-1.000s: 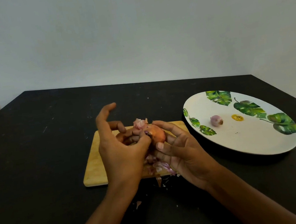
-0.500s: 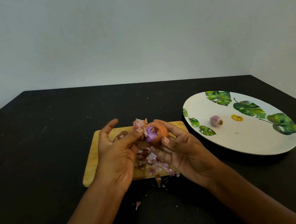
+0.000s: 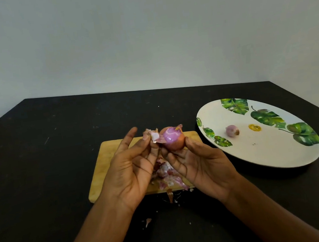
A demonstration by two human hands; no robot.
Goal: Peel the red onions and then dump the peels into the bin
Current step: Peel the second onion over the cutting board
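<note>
A half-peeled red onion point(image 3: 172, 139) is held above the wooden cutting board point(image 3: 106, 158), purple flesh showing on top, brown skin below. My right hand point(image 3: 199, 164) grips it from the right and underneath. My left hand point(image 3: 134, 164) pinches a flap of peel point(image 3: 155, 136) that still hangs on the onion's left side; its index finger points up. A pile of loose peels point(image 3: 168, 177) lies on the board between my wrists. A small peeled onion point(image 3: 232, 131) sits on the white leaf-patterned plate point(image 3: 270, 151) at the right.
Scraps of peel point(image 3: 148, 221) lie on the black table point(image 3: 37, 157) in front of the board. The plate reaches close to the table's right edge. A pale wall stands behind the table. No bin is in view.
My left hand has turned palm up and pulled a flap of skin off to the left. More purple flesh shows on the onion. Both hands have tilted back toward me.
</note>
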